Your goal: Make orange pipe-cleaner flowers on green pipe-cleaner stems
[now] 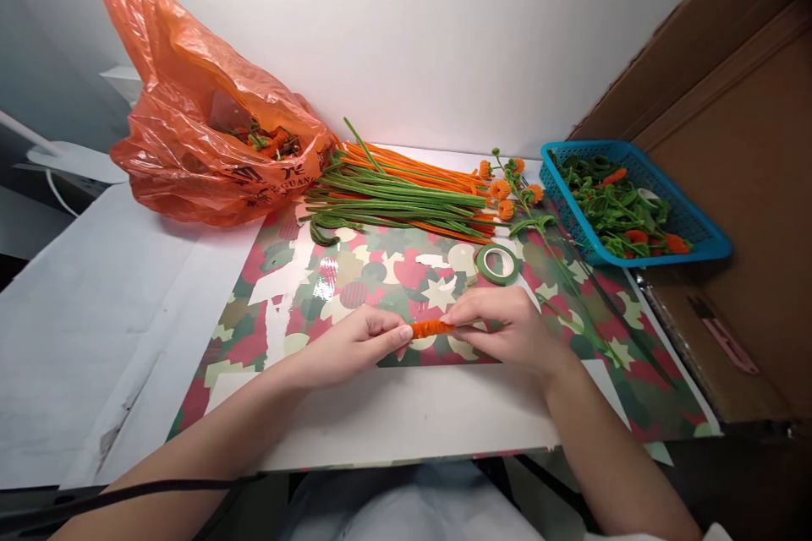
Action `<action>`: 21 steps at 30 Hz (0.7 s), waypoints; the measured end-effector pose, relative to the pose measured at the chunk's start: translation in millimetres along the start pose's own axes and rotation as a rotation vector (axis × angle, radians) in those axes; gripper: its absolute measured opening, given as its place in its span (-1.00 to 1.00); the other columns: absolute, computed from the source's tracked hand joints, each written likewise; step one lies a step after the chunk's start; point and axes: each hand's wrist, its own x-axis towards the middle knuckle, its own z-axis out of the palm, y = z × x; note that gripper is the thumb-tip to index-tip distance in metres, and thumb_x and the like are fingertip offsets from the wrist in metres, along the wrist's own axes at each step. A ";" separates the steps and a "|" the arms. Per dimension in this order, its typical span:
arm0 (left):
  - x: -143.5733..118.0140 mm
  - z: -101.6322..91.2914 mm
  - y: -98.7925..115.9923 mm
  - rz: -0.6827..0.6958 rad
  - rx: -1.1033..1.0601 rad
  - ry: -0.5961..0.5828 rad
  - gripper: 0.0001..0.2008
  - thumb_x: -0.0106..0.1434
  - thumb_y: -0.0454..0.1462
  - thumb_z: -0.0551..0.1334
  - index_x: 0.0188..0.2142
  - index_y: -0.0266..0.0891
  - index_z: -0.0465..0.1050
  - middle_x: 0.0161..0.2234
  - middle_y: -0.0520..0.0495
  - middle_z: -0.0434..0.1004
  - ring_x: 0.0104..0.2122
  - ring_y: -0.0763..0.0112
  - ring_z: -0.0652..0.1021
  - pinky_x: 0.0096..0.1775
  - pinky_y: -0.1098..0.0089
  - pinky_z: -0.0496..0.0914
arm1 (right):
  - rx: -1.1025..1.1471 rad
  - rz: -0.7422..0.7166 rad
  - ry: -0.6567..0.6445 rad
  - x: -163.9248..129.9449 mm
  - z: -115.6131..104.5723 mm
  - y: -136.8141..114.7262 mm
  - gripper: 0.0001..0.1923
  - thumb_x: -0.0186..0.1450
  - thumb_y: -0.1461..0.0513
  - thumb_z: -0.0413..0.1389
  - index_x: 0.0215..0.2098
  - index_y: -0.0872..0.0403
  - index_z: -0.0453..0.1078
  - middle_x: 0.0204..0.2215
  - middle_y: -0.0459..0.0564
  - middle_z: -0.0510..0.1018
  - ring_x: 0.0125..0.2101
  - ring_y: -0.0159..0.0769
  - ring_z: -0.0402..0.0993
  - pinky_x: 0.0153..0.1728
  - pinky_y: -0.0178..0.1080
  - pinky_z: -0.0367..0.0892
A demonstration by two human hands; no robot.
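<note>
Between my two hands, low over the front of the table, is a short orange fuzzy piece [431, 328], coiled like wound pipe cleaner. My left hand [368, 340] pinches its left end between thumb and fingers. At the right end, the fingertips of my right hand [501, 321] close on it. Just beyond my right hand lies a roll of green tape [497, 265]. Farther back, a bundle of green pipe cleaners [406, 194] lies with orange pipe cleaners [406, 165]. A finished-looking stem with orange pipe-cleaner flowers [500, 189] rests to their right.
An orange plastic bag [209, 101] with flower pieces inside stands at the back left. A blue basket [672, 249] of green and orange pieces sits at the right. A pink-handled tool [729, 342] lies on cardboard [748, 389]. A patterned sheet [355, 270] covers the table.
</note>
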 end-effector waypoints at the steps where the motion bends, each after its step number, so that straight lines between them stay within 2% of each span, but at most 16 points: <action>1: 0.0 0.7 0.5 0.001 0.010 0.001 -0.54 0.36 0.02 0.01 -0.48 -0.27 0.30 -0.62 0.16 0.00 -0.60 0.56 0.08 -0.55 0.47 -0.03 | -0.046 -0.025 0.004 -0.3 -0.3 0.7 -0.85 0.25 0.41 0.15 -0.30 0.10 0.53 -0.42 0.01 0.64 -0.43 -0.34 0.57 -0.39 -0.33 0.49; 5: -1.0 4.9 5.6 0.037 0.035 0.017 -0.54 0.36 0.00 0.00 -0.53 -0.27 0.26 -0.59 0.14 0.01 -0.57 0.56 0.08 -0.53 0.47 -0.02 | -0.166 -0.120 0.050 -3.3 -3.5 2.4 -0.83 0.27 0.40 0.12 -0.32 0.07 0.53 -0.37 0.04 0.66 -0.38 -0.30 0.60 -0.38 -0.30 0.50; 8: -2.3 6.0 8.6 0.035 0.057 0.085 -0.55 0.35 -0.02 0.00 -0.53 -0.27 0.27 -0.60 0.13 0.05 -0.58 0.56 0.10 -0.54 0.48 0.01 | -0.132 -0.091 0.118 -5.0 -5.0 3.5 -0.78 0.23 0.42 0.13 -0.24 0.05 0.53 -0.38 -0.01 0.66 -0.36 -0.29 0.60 -0.35 -0.29 0.52; 11: -2.7 4.7 7.2 0.034 0.107 0.150 -0.57 0.35 -0.05 -0.01 -0.51 -0.27 0.33 -0.62 0.13 0.12 -0.62 0.56 0.17 -0.56 0.50 0.06 | -0.149 0.066 0.212 -5.0 -4.0 4.0 -0.70 0.14 0.47 0.15 -0.25 0.04 0.53 -0.42 -0.05 0.64 -0.39 -0.29 0.59 -0.36 -0.28 0.50; 13: -2.2 4.0 4.3 0.058 0.182 0.210 -0.59 0.36 -0.09 -0.02 -0.50 -0.26 0.36 -0.65 0.12 0.16 -0.64 0.55 0.22 -0.57 0.50 0.08 | -0.155 0.201 0.226 -4.1 -3.0 2.7 -0.66 0.08 0.50 0.13 -0.27 0.03 0.53 -0.38 -0.06 0.64 -0.35 -0.29 0.58 -0.33 -0.29 0.50; 15: -1.6 4.1 0.6 0.113 0.308 0.297 -0.61 0.36 -0.14 -0.03 -0.53 -0.25 0.32 -0.69 0.13 0.18 -0.68 0.56 0.23 -0.58 0.50 0.08 | -0.118 0.350 0.185 -3.0 -2.9 0.0 -0.61 0.07 0.48 0.12 -0.19 0.02 0.52 -0.29 -0.05 0.63 -0.27 -0.28 0.58 -0.30 -0.30 0.51; 18: -1.0 4.7 -5.7 0.238 0.552 0.462 -0.63 0.36 -0.20 -0.01 -0.57 -0.23 0.21 -0.73 0.15 0.17 -0.71 0.57 0.23 -0.60 0.51 0.06 | 0.048 0.570 0.043 -1.8 -5.2 -3.4 -0.53 0.12 0.37 0.19 0.00 0.00 0.43 -0.13 0.01 0.57 -0.21 -0.24 0.57 -0.33 -0.30 0.52; 21: -0.2 4.2 -12.1 0.389 0.790 0.583 -0.65 0.38 -0.24 0.00 -0.55 -0.22 0.21 -0.75 0.17 0.15 -0.74 0.57 0.22 -0.62 0.50 0.03 | 0.308 0.698 0.005 -1.1 -7.8 -1.4 -0.57 0.19 0.17 0.20 0.03 0.04 0.38 -0.18 0.04 0.56 -0.29 -0.27 0.59 -0.36 -0.31 0.50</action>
